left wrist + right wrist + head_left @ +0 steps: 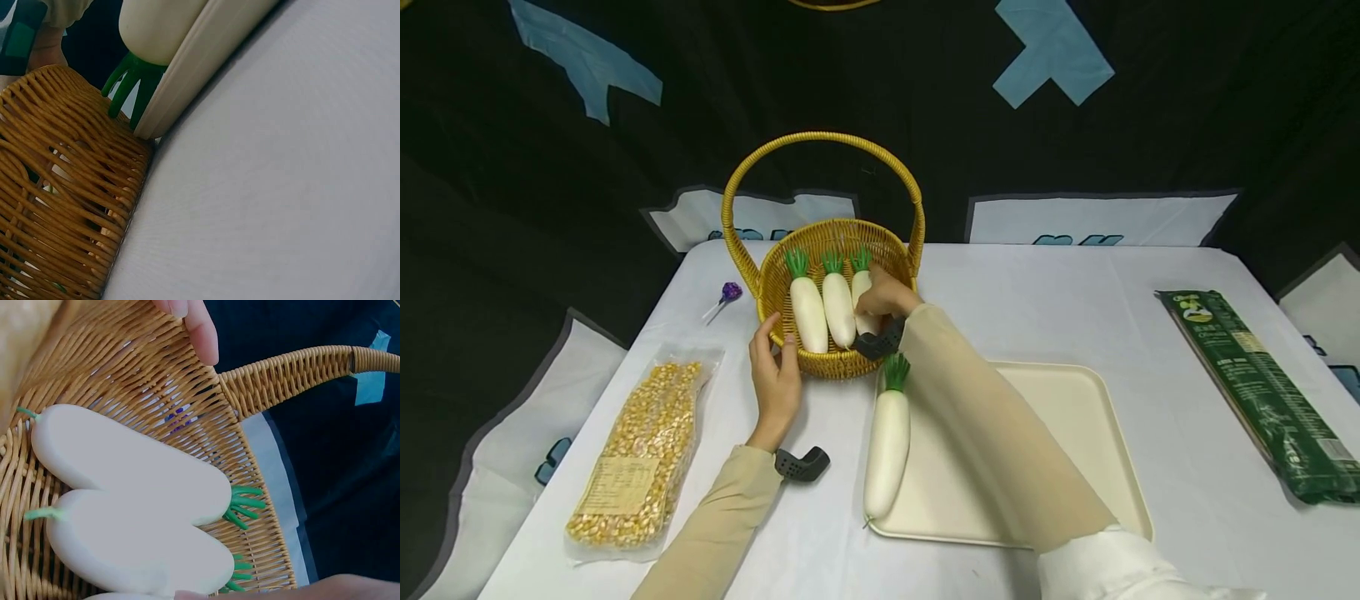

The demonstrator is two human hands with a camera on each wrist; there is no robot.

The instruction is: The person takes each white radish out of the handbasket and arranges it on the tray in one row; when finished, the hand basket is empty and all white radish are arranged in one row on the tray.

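Note:
A yellow wicker basket [842, 367] with a tall handle holds three white radishes with green tops, lying side by side. My right hand [887, 293] reaches in and grips the rightmost radish [860, 287]; its fingers cover part of it. In the right wrist view, the other radishes, one at the upper side [131, 456] and the middle one [137, 544], lie against the weave. At the basket's front left, my left hand [777, 387] holds the rim between thumb and fingers. Another white radish [887, 454] lies along the left edge of a cream tray [1075, 450].
A clear bag of corn kernels [640, 450] lies at the left, with a purple-wrapped lollipop [730, 292] behind it. On the far right is a green flat package [1262, 392]. A black curtain [880, 92] hangs behind the white-covered table [1037, 292].

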